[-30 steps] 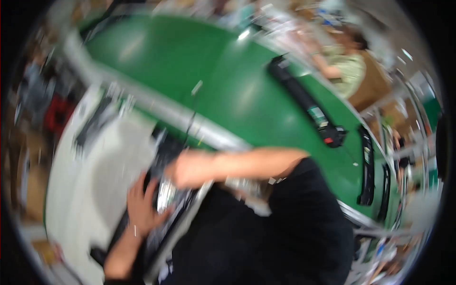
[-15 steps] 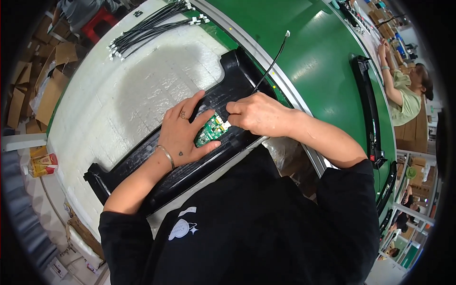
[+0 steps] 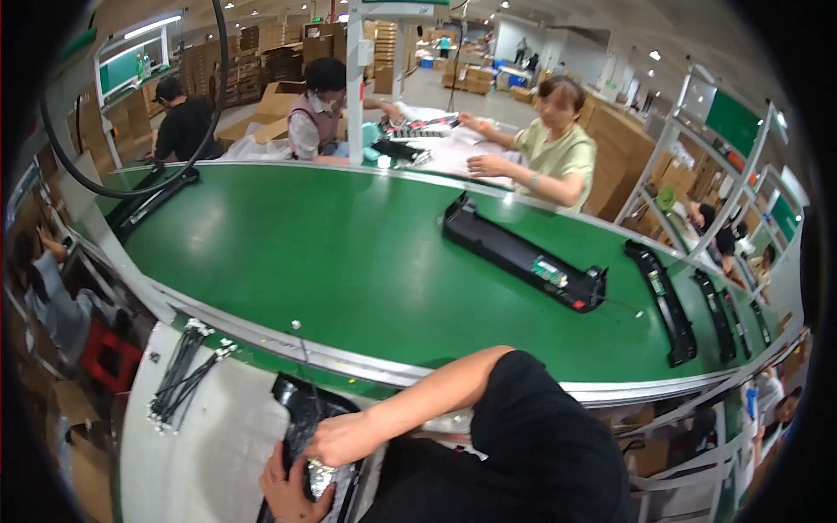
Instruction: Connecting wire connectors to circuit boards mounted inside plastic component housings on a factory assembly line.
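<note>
At the bottom of the view a long black plastic housing lies on the pale padded worktop. A green circuit board, partly hidden, sits on it. My left hand spans the board, thumb on one side and fingers on the other, steadying it. My right hand is closed in a pinch at the board's edge, on the end of a black cable. The connector inside that pinch is hidden. The cable's free end, with a white plug, stands up toward the conveyor.
Several black cables lie at the worktop's left. Beyond a metal rail runs a green conveyor; a black housing with a board and several more housings rest on it. Across it, a person in light green and others work.
The view has tilted up and swung toward the conveyor, so my hands now appear at the bottom. Both hands remain at the circuit board, the right one still pinching the cable end.
</note>
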`<state>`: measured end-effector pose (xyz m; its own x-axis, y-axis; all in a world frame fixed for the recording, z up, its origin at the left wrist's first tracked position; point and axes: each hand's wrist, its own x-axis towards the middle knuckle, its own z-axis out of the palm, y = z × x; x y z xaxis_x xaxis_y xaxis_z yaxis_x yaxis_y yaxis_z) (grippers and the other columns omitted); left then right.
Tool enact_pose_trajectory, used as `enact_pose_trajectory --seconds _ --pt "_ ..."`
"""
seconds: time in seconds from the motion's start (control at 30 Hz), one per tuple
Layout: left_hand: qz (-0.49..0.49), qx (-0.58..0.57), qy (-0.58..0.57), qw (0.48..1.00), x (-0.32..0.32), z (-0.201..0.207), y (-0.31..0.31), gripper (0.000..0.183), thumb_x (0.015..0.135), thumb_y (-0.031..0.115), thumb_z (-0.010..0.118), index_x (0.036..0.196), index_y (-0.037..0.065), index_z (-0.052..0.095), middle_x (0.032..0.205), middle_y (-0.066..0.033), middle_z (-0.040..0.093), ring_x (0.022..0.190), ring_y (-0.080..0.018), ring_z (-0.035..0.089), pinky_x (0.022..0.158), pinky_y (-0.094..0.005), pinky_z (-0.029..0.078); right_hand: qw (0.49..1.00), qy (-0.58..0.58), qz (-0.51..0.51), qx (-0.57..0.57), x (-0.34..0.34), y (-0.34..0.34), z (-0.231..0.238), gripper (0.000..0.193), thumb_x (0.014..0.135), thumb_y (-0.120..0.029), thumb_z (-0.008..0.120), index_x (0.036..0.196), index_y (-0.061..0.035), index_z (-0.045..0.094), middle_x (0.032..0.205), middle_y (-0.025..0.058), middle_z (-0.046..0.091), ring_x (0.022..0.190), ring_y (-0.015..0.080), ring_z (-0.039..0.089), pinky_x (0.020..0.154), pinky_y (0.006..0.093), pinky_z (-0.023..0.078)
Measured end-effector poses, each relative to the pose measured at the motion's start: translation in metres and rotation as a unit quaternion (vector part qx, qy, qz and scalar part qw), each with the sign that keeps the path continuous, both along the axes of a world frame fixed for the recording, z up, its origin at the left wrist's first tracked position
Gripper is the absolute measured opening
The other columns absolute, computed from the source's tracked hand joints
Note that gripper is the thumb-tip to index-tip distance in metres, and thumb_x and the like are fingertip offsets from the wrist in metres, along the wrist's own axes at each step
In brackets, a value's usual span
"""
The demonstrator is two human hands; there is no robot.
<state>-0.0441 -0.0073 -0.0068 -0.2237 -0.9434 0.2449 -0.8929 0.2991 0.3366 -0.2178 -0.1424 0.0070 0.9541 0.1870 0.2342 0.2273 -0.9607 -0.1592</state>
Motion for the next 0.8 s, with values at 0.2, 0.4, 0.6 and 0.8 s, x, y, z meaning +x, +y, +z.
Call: enact_pose_trajectory --seconds 0.2,0.4,0.6,0.8 --pt "-0.042 0.077 0.126 0.988 0.012 0.007 -0.013 0.057 0.070 0.028 0.067 0.118 0.003 0.049 0.134 -0.0222 0.037 0.117 -0.0381 0.041 0.097 -0.0428 0.033 0.986 -0.032 -0.043 0.155 -0.037 0.017 0.001 0.035 0.079 -0.036 0.058 0.078 -0.0013 0.053 0.081 0.0114 0.050 0.080 0.0276 0.053 0.059 0.0375 0.047" --pt "-0.028 0.201 0.209 0.957 0.030 0.041 -0.022 0.052 0.079 0.020 0.059 0.123 -0.002 0.042 0.127 -0.0227 0.044 0.115 -0.0361 0.044 0.099 -0.0401 0.033 0.990 -0.086 -0.065 0.096 -0.039 0.040 -0.026 0.025 0.067 -0.020 0.063 0.079 -0.0020 0.049 0.078 0.0097 0.050 0.079 0.0265 0.050 0.057 0.0355 0.046" --pt "-0.028 0.108 0.199 0.974 0.055 0.117 -0.015 0.044 0.088 0.033 0.047 0.120 0.003 0.050 0.121 -0.0159 0.052 0.108 -0.0288 0.050 0.087 -0.0392 0.041 0.962 -0.212 -0.169 -0.011 -0.050 0.013 0.009 0.015 0.062 -0.017 0.055 0.068 -0.0113 0.043 0.068 0.0019 0.041 0.067 0.0169 0.046 0.048 0.0289 0.040" --pt "0.143 0.066 0.541 0.826 0.095 0.103 -0.004 0.051 0.089 0.051 0.038 0.120 0.012 0.049 0.119 -0.0064 0.052 0.105 -0.0167 0.048 0.085 -0.0303 0.038 0.877 -0.261 -0.403 -0.006 -0.072 -0.089 0.031 0.022 0.065 -0.016 0.070 0.073 -0.0070 0.052 0.068 0.0070 0.050 0.067 0.0262 0.053 0.050 0.0387 0.044"
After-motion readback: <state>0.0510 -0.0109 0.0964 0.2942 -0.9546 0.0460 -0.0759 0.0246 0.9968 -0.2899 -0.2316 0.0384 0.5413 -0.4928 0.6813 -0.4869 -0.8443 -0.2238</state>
